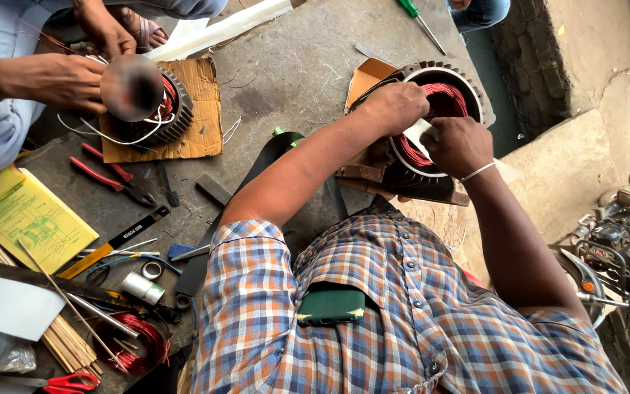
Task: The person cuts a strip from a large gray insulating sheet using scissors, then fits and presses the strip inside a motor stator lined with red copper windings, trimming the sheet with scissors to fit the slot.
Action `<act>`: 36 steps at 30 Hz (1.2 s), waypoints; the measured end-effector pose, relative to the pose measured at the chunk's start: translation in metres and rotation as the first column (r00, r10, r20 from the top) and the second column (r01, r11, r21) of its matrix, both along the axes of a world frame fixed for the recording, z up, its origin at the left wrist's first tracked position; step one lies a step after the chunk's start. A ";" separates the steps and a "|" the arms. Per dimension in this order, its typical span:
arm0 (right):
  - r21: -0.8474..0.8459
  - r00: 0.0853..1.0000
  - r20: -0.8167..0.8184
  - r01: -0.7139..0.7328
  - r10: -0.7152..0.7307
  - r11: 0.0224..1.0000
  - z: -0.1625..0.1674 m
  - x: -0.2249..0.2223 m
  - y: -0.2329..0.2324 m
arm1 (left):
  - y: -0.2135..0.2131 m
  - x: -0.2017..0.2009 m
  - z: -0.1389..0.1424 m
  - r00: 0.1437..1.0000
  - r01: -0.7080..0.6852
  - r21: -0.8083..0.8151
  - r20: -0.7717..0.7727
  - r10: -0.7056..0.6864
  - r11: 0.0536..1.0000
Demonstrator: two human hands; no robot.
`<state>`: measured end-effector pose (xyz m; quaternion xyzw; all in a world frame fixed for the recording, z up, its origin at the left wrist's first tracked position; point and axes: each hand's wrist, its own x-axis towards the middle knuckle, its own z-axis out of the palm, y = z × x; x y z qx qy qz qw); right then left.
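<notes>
stator (432,131) round, ribbed, red windings inside; left hand (395,106) clenched on rim, right hand (457,144) pinching white strip (417,133)

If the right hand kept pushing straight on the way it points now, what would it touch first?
The right hand points left, into the motor ring. It would probably first meet the red wire coil inside, or the left hand close beside it; depth is hard to judge.

Upper right, the stator (432,138) is dark ribbed metal wound with glossy red wire (442,98). The surface (293,66) is rough, scratched grey. The cardboard (202,109), upper left, looks matt and worn.
</notes>
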<state>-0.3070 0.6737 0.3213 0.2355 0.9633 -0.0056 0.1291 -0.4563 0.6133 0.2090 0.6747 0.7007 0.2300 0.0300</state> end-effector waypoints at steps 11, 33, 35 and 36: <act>0.050 0.997 0.030 -0.068 0.066 0.996 -0.019 -0.008 0.000 | 0.001 -0.006 -0.025 1.000 -0.009 0.043 -0.013 0.010 0.999; 0.004 0.974 0.194 -0.123 0.120 0.992 -0.021 0.013 0.051 | 0.010 0.027 -0.029 0.998 -0.012 0.193 -0.063 0.025 0.981; 0.019 0.968 0.231 -0.103 0.096 0.994 -0.021 0.017 0.054 | 0.012 0.031 -0.030 1.000 0.020 -0.053 0.018 -0.019 0.998; 0.025 0.967 0.239 -0.098 0.090 0.995 -0.022 0.019 0.054 | 0.013 0.033 -0.031 1.000 0.022 -0.054 0.011 -0.021 0.998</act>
